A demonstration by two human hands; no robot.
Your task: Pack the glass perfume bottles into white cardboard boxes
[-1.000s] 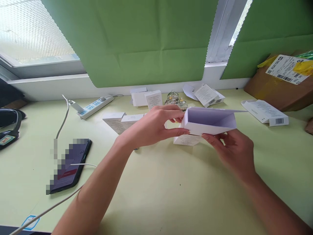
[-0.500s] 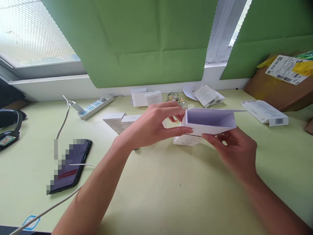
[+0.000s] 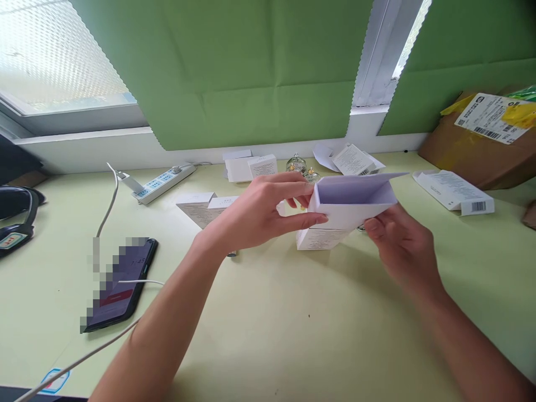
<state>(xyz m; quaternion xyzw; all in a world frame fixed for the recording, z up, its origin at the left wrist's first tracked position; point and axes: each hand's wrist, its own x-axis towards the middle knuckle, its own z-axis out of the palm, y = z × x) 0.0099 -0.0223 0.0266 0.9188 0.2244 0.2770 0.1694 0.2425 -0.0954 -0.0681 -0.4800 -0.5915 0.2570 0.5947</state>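
Between my hands, above the table, is a white cardboard box (image 3: 347, 215) with its near end uncovered and a flap along the top edge. My left hand (image 3: 272, 209) pinches its left side, thumb on the front wall and fingers behind. My right hand (image 3: 402, 245) grips the right side near the lower corner, its fingers partly hidden behind the box. Beneath it, a printed white box (image 3: 320, 239) rests on the table. Small glass bottles with gold parts (image 3: 296, 163) stand behind, partly covered by my left hand and the box.
More printed white boxes (image 3: 196, 205) lie left of my hand, and others at the back. A flattened box (image 3: 454, 191) lies right, near a brown carton (image 3: 477, 148). On the left are a phone (image 3: 121, 287), a white cable (image 3: 79, 362), a power strip (image 3: 165, 183) and headphones (image 3: 19, 223).
The box has tilted, so more of its front wall shows. My right hand has shifted from under the front edge to the right side. My left hand has hardly moved.
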